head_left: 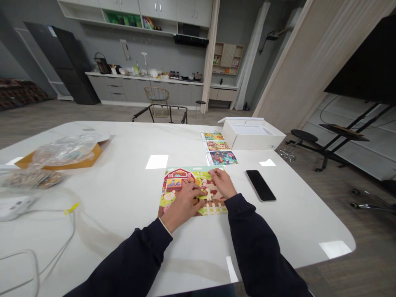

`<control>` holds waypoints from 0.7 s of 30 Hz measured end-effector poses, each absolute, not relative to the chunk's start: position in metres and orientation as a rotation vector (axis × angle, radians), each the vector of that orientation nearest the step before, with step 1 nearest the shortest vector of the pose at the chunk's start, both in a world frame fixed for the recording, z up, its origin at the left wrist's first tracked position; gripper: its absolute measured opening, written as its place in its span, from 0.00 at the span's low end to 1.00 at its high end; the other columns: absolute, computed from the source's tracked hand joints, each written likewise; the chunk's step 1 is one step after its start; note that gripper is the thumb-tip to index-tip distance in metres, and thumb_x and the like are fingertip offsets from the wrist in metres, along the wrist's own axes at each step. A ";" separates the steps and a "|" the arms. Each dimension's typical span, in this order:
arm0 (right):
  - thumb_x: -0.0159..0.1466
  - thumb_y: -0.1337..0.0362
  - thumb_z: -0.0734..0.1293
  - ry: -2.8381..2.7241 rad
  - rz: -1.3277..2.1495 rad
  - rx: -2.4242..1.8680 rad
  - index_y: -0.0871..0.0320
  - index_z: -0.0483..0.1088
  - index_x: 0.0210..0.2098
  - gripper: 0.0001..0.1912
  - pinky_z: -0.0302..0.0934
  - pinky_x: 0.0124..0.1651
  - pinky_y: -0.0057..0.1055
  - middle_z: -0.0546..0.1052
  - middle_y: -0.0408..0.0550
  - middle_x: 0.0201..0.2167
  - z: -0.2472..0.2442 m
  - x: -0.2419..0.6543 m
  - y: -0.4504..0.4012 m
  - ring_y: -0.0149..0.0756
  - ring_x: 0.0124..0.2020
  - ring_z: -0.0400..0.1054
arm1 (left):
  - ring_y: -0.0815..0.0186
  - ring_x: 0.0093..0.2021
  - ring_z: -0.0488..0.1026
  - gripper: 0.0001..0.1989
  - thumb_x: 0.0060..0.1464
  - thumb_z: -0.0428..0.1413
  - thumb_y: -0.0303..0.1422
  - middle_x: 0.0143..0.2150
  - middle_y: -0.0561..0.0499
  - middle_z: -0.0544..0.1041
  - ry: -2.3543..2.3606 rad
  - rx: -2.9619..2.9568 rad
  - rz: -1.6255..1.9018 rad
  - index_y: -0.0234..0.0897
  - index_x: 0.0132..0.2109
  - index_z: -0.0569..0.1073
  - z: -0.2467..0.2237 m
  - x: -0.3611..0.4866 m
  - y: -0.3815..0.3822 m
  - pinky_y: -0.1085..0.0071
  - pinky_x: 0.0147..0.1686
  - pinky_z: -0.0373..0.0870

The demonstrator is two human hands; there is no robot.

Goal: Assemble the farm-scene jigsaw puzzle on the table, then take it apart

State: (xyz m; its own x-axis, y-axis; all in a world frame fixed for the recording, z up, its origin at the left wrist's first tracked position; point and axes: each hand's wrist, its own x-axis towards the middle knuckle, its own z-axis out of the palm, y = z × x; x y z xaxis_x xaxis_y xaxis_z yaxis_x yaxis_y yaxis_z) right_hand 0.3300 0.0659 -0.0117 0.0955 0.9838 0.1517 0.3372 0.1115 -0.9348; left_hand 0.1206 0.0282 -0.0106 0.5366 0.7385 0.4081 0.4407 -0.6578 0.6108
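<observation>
A colourful farm picture (169, 196) with a red barn, cows and a white fence lies flat on the white table. My left hand (185, 203) rests on its middle, palm down with the fingers spread. On the picture's upper right, my right hand (222, 182) has its thumb and index finger pressed together; whatever is between them is too small to make out. Beyond the picture lies a sheet with three small coloured pictures (218, 145). A black phone (260, 185) is to the right of my right hand.
An open white box (252, 138) stands at the table's far right. Clear plastic wrapping (66, 150) lies over orange card (89, 161) at the left, near a white device (14, 207) and cables. A chair (162, 108) stands beyond the white table (123, 198).
</observation>
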 end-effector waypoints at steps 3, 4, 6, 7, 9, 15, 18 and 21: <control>0.64 0.47 0.64 -1.343 0.689 -1.540 0.56 0.73 0.36 0.19 0.64 0.34 0.33 0.75 0.44 0.25 -0.023 0.337 0.073 0.38 0.26 0.70 | 0.55 0.54 0.71 0.07 0.62 0.60 0.32 0.48 0.44 0.74 0.963 2.458 0.832 0.43 0.46 0.82 -0.014 0.124 0.027 0.56 0.54 0.72; 0.64 0.48 0.64 -1.335 0.674 -1.562 0.56 0.73 0.36 0.17 0.64 0.34 0.33 0.75 0.44 0.25 -0.026 0.339 0.075 0.38 0.26 0.70 | 0.54 0.55 0.70 0.08 0.63 0.59 0.32 0.48 0.44 0.74 0.967 2.479 0.816 0.43 0.47 0.82 -0.015 0.124 0.026 0.55 0.55 0.72; 0.63 0.50 0.64 -1.337 0.660 -1.586 0.56 0.73 0.35 0.16 0.65 0.34 0.33 0.76 0.45 0.25 -0.030 0.340 0.076 0.39 0.27 0.71 | 0.54 0.55 0.68 0.09 0.65 0.58 0.34 0.48 0.44 0.74 0.974 2.504 0.794 0.43 0.48 0.82 -0.016 0.124 0.025 0.54 0.56 0.70; 0.63 0.51 0.64 -1.342 0.657 -1.591 0.56 0.73 0.35 0.15 0.65 0.35 0.33 0.76 0.45 0.25 -0.032 0.340 0.077 0.39 0.28 0.71 | 0.54 0.55 0.68 0.09 0.65 0.58 0.35 0.49 0.44 0.74 0.978 2.514 0.784 0.43 0.49 0.81 -0.016 0.125 0.025 0.54 0.56 0.70; 0.62 0.51 0.64 -1.353 0.653 -1.592 0.56 0.73 0.34 0.15 0.65 0.35 0.33 0.77 0.46 0.26 -0.034 0.340 0.077 0.39 0.29 0.72 | 0.53 0.55 0.67 0.10 0.66 0.56 0.35 0.48 0.44 0.74 0.988 2.535 0.772 0.44 0.49 0.81 -0.016 0.125 0.024 0.52 0.57 0.69; 0.62 0.50 0.64 -1.380 0.655 -1.582 0.56 0.73 0.33 0.16 0.66 0.37 0.33 0.79 0.47 0.28 -0.036 0.340 0.078 0.40 0.31 0.73 | 0.53 0.55 0.67 0.10 0.67 0.54 0.34 0.48 0.43 0.74 1.007 2.562 0.756 0.43 0.47 0.81 -0.011 0.126 0.021 0.52 0.56 0.69; 0.62 0.50 0.64 -1.379 0.667 -1.591 0.56 0.73 0.33 0.15 0.66 0.37 0.33 0.79 0.47 0.29 -0.035 0.340 0.077 0.40 0.31 0.73 | 0.54 0.55 0.68 0.10 0.68 0.53 0.33 0.47 0.44 0.74 1.022 2.577 0.749 0.42 0.44 0.81 -0.011 0.125 0.021 0.52 0.56 0.69; 0.62 0.50 0.64 -1.377 0.677 -1.597 0.56 0.73 0.33 0.15 0.66 0.37 0.33 0.79 0.47 0.28 -0.034 0.340 0.077 0.39 0.31 0.73 | 0.54 0.55 0.68 0.10 0.68 0.52 0.32 0.47 0.44 0.74 1.017 2.594 0.741 0.42 0.44 0.80 -0.011 0.125 0.019 0.52 0.56 0.69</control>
